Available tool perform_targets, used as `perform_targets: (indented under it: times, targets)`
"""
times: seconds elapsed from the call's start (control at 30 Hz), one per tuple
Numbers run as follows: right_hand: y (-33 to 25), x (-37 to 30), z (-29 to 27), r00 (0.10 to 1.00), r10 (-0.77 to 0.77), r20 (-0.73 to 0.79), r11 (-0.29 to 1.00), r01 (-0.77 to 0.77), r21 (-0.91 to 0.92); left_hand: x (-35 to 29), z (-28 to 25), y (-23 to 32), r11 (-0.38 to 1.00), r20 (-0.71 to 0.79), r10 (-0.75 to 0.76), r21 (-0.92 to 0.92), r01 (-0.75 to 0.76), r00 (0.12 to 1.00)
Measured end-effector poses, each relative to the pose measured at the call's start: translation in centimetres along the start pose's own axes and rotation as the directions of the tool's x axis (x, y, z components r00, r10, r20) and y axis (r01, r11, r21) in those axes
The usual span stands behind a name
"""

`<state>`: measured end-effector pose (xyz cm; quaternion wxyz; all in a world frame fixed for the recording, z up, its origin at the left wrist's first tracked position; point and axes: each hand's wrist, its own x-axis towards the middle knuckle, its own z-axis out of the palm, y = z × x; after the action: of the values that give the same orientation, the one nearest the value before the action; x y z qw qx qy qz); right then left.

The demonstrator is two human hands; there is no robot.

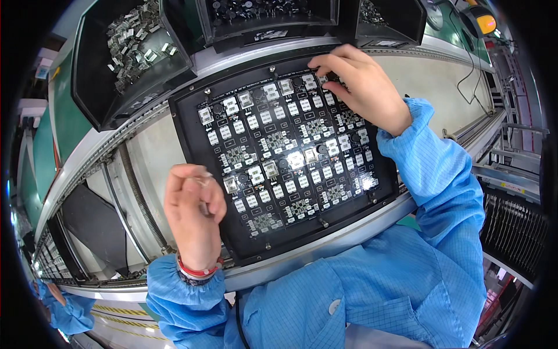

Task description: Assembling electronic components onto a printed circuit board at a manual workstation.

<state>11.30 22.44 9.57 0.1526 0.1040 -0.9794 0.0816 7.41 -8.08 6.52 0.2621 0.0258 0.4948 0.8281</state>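
Note:
A black square tray (197, 136) lies in front of me, holding circuit boards (273, 125) set with rows of white blocks, round black parts and small chips. My right hand (366, 87) is over the tray's far right part. Its thumb and fingers are bent round a spot on the boards, and whatever lies between the fingertips is hidden. My left hand (195, 209) hovers beside the tray's left edge, palm turned up and fingers curled. A small shiny metal piece (203, 179) shows at its fingertips; its exact kind is unclear.
Behind the tray stand a black bin (93, 70) of silvery metal pieces, a second bin (267, 29) of dark round parts and a third bin (395, 26) of small parts. Metal rails (142, 122) run past the tray. A yellow-and-dark device (481, 23) sits far right. Another person's sleeve (70, 314) shows lower left.

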Motion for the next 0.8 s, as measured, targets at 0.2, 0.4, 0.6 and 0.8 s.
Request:
perform_targets:
  times: [0.2, 0.4, 0.6, 0.8]
  targets:
    - [0.8, -0.3, 0.1, 0.997, 0.074, -0.003, 0.989, -0.073, 0.132, -0.6, 2.8, 0.2, 0.951, 0.218, -0.309, 0.061, 0.303, 0.926]
    - [-3.6, -0.6, -2.3, 0.995, -0.076, -0.06, 0.939, 0.092, 0.332, -0.1, 4.3, -0.2, 0.877, 0.288, -0.469, 0.037, 0.479, 0.835]
    - [-7.9, -2.5, -2.8, 0.981, -0.192, 0.0, 0.644, 0.126, 0.755, -0.7, 5.1, -0.9, 0.867, 0.41, -0.479, 0.082, 0.492, 0.776]
    - [-7.0, -3.7, -3.2, 0.995, -0.016, 0.098, 0.636, -0.065, 0.769, -0.6, 5.1, -0.1, 0.85, 0.341, -0.506, 0.037, 0.526, 0.792]
